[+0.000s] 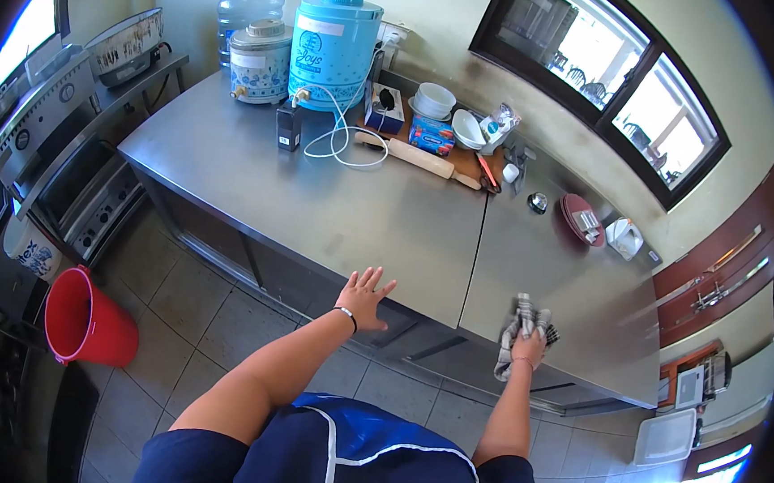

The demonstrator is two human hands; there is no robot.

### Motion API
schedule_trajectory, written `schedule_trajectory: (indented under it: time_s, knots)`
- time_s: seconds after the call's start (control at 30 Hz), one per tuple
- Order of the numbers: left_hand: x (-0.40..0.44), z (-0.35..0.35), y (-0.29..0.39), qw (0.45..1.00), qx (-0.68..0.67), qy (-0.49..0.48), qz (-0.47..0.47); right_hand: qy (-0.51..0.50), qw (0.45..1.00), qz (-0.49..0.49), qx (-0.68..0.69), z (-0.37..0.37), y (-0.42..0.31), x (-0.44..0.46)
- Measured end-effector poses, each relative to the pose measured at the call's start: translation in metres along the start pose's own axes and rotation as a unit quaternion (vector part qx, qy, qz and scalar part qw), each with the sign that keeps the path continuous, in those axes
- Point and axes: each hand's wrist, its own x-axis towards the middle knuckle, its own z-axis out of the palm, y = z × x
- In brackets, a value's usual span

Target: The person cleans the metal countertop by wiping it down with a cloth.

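Note:
My right hand (pixel 529 348) grips a checked cloth (pixel 518 324) at the front edge of the steel counter (pixel 387 241), right of the seam between its two sections. Part of the cloth hangs over that edge, and my palm is hidden from view. My left hand (pixel 364 299) is near the front edge of the left section, fingers spread and nothing in them. Whether it touches the metal I cannot tell. A dark band circles the left wrist.
Along the back stand a turquoise water jug (pixel 333 49), a smaller dispenser (pixel 260 62), a rolling pin (pixel 420 159), white bowls (pixel 435 99) and dark red plates (pixel 577 221). A white cable (pixel 339 159) loops across the counter. A red bucket (pixel 92 320) stands on the tiled floor at left.

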Motion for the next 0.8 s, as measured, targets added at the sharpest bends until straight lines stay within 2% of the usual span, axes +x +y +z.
schedule_trajectory:
  time_s: [0.07, 0.13, 0.2, 0.3, 0.4, 0.47, 0.57, 0.67, 0.73, 0.8]
  knots:
    - [0.0, -0.001, 0.0, 1.0, -0.003, 0.001, -0.001, -0.071, 0.995, -0.073, -0.008, 0.003, -0.023, -0.007]
    - [-0.001, -0.001, 0.0, 1.0, -0.005, 0.002, -0.001, -0.017, 0.984, -0.176, 0.006, 0.025, -0.057, -0.043]
    - [0.0, 0.0, 0.0, 1.0, -0.005, 0.006, -0.003, -0.063, 0.965, -0.251, 0.047, 0.006, -0.097, -0.085]
    - [0.001, 0.003, 0.0, 1.0, -0.008, 0.009, -0.003, -0.034, 0.949, -0.312, 0.04, 0.003, -0.091, -0.088]
    - [0.001, 0.003, 0.0, 1.0, -0.009, 0.01, -0.003, -0.082, 0.976, -0.204, -0.011, 0.009, -0.043, -0.044]
    - [0.001, 0.003, 0.0, 1.0, -0.007, 0.01, -0.003, -0.085, 0.992, -0.092, 0.026, 0.003, -0.005, -0.016]
    - [0.002, 0.003, -0.001, 1.0, 0.001, 0.007, -0.007, -0.011, 0.999, 0.028, 0.018, -0.015, 0.009, -0.011]
    - [0.001, 0.003, 0.001, 1.0, 0.005, 0.008, -0.01, -0.032, 0.997, -0.075, -0.002, 0.005, -0.014, -0.014]
    - [0.001, 0.004, 0.001, 1.0, 0.003, 0.012, -0.009, -0.019, 0.987, -0.158, 0.027, 0.012, -0.061, -0.051]
    - [0.001, 0.005, 0.0, 1.0, 0.0, 0.015, -0.009, -0.056, 0.961, -0.265, 0.052, 0.019, -0.097, -0.08]
